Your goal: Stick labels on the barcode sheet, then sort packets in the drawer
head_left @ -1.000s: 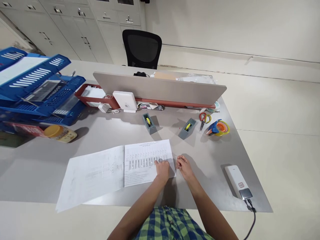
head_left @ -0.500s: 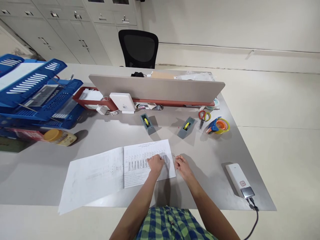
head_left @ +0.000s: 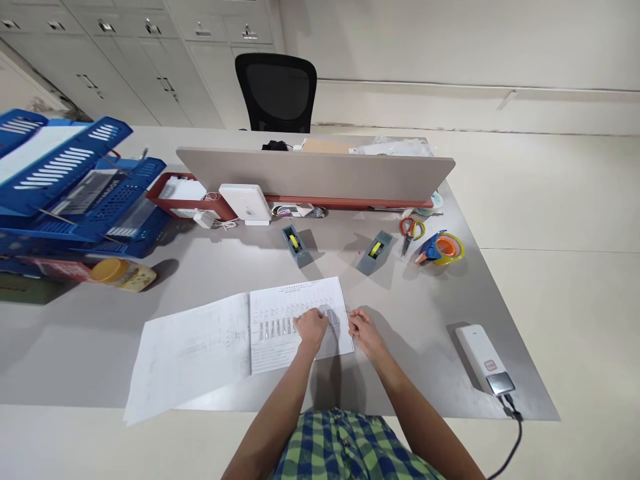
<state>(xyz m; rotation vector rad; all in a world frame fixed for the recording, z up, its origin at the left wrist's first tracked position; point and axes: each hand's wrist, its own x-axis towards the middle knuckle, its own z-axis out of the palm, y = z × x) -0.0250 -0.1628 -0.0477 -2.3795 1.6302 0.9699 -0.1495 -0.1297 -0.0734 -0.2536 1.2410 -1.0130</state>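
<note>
Left hand (head_left: 311,328) flat on printed sheet (head_left: 295,323), fingers loosely curled; right hand (head_left: 364,331) at sheet's right edge, grip indiscernible; hands near, not touching.

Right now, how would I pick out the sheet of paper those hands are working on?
Start at the grey desk and find its near edge. Two white sheets lie there side by side; take the printed sheet on the right, under the left hand, with the right hand at its edge. Unlike the fainter left sheet, it carries a row of dark bars.
</note>
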